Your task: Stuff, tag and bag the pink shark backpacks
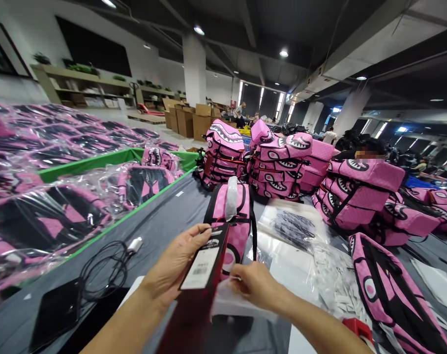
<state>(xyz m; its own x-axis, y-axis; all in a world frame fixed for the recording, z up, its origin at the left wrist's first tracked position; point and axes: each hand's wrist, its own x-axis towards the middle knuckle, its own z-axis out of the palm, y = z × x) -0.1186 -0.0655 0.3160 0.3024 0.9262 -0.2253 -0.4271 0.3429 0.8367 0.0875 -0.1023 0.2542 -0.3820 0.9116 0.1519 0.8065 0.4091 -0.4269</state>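
Observation:
My left hand (167,268) is closed on a long dark red and black hang tag (188,312), which bears a white barcode label (199,269). My right hand (258,284) has its fingers curled together in a pinch at the edge of a clear plastic bag (225,301); the fingertips are partly hidden. Behind both hands lies a pink checked backpack (237,240) with black straps and a round eye patch. White wrapping (231,199) covers its top handle. The tag hides part of this backpack's left side.
Stacked pink shark-mouth backpacks (278,169) stand at the table's back. Another backpack (396,295) lies right, beside a red object (358,328). Flat plastic bags (293,221) lie mid-table. Left are a black tablet (55,312), a coiled cable (105,270) and a green-edged bin (120,157) of wrapped backpacks.

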